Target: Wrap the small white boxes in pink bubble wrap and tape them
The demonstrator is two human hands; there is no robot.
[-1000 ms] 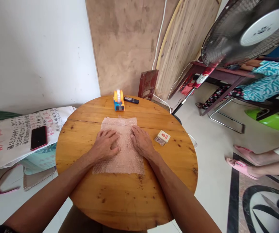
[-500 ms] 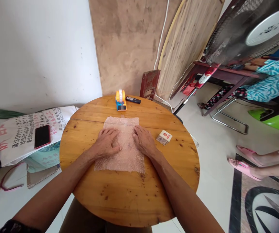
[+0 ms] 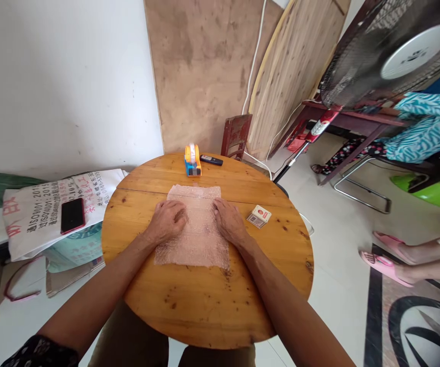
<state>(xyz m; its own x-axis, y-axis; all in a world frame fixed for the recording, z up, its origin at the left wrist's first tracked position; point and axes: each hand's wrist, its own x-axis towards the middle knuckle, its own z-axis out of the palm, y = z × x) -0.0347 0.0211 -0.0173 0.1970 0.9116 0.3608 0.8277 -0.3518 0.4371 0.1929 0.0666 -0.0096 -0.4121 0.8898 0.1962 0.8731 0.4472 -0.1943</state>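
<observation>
A sheet of bubble wrap lies flat on the round wooden table. On its left edge rests my left hand, open, its fingers loosely bent and its thumb close to them. My right hand is open on the right edge, palm down, fingertips on the wrap. Neither hand lifts anything. Behind the wrap stand an orange and blue tape dispenser and, beside it, a dark small device. A small white and red box sits to the right of my right hand.
Left of the table, a phone lies on printed sacks. A red chair stands behind the table. At the right are a standing fan, a seated person in patterned clothes, and another person's feet in pink sandals.
My left thumb has drawn in towards the fingers, which are more bent. My right hand has hardly moved on the wrap. The view has shifted slightly.
</observation>
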